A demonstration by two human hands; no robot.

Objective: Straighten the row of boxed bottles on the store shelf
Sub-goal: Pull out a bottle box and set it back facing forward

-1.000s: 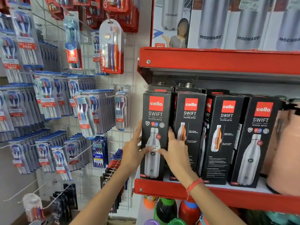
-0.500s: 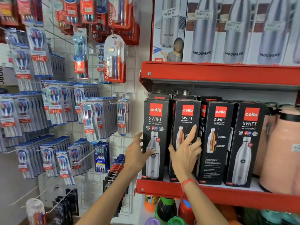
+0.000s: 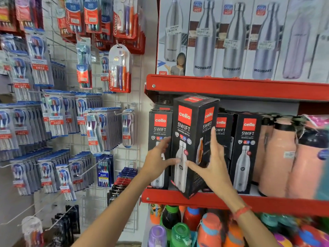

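Observation:
A row of black "cello SWIFT" bottle boxes stands on the red middle shelf (image 3: 178, 199). The second box from the left (image 3: 193, 125) is pulled forward out of the row, tilted and turned so a corner faces me; its base overhangs the shelf edge. My left hand (image 3: 157, 161) holds its left face, thumb on the front. My right hand (image 3: 212, 164) grips its right side, fingers up along the side panel. The leftmost box (image 3: 160, 129) stands upright behind my left hand. Two more boxes (image 3: 248, 148) stand upright to the right.
Peach flasks (image 3: 279, 157) crowd the shelf's right end. White Modware bottle boxes (image 3: 233, 38) fill the upper shelf, whose red lip hangs just above the lifted box. Coloured bottles (image 3: 192, 229) stand below. Toothbrush packs (image 3: 57, 118) hang on wall hooks at left.
Both hands have closed on the second box and drawn it forward out of the row, tilting and turning it. Earlier it stood flush and the hands only rested on the fronts.

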